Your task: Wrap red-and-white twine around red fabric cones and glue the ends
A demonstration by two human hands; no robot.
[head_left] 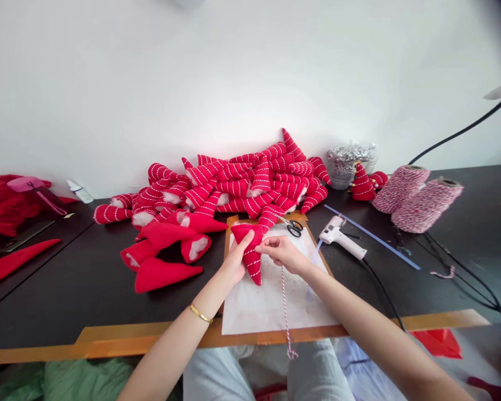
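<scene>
Fingers point(262, 248) of the right hand point(283, 252) pinched shut on red-and-white twine point(284, 306), left hand point(235, 262) wrapped around a stuffed red cone point(253, 264) with white stitched stripes! Cone right between both hands, tip down, over a paper sheet point(271, 309). Danger spot: a slackened pinch, and twine slipping away from the cone. Too hard a squeeze, and a crushed, misshapen cone. Long loose tail dangling past the orange board point(275, 336), a likely snag against the lap. Just beyond, black-handled scissors point(293, 228) at the board's far edge; to the right, a white glue gun point(338, 236); behind, a big heap of striped cones point(242, 186); far right, two fat twine spools point(417, 197).
</scene>
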